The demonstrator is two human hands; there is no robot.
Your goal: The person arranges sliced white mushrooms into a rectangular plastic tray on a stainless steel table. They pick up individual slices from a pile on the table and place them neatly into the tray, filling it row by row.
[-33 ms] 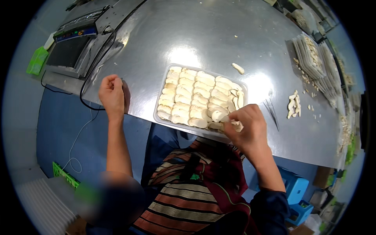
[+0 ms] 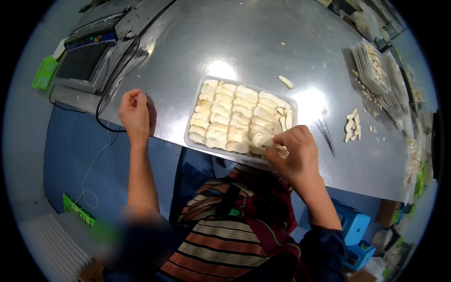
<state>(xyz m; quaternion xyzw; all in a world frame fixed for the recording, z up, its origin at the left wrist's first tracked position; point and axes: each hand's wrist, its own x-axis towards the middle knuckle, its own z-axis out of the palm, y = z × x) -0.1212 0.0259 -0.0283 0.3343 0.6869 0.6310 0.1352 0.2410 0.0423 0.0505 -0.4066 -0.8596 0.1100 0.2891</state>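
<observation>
A clear shallow plastic tray (image 2: 235,82) lies at the near edge of the metal table, lined with overlapping rows of pale cream slices (image 2: 218,117) that look like sliced mushroom. Over its near right corner my right hand (image 2: 298,152) has thumb and fingers pinched together on a pale slice (image 2: 268,141), mostly covered by the fingertips. My left hand (image 2: 135,115) rests at the table edge left of the tray, fingers curled in; whatever they may hold is hidden. Right of the tray lie metal tweezers (image 2: 326,137), and one loose slice (image 2: 285,82) sits beyond it.
A small heap of slices (image 2: 351,126) and scattered crumbs lie on the right. Stacked clear trays (image 2: 371,68) with pale pieces stand at the far right. A scale (image 2: 82,61) with a black cable (image 2: 99,101) occupies the left, beside a green box (image 2: 45,73). Below are blue stools (image 2: 357,225).
My right hand has shifted very slightly left at the tray's near right corner, its pinch kept. The left hand and the tray stay where they were.
</observation>
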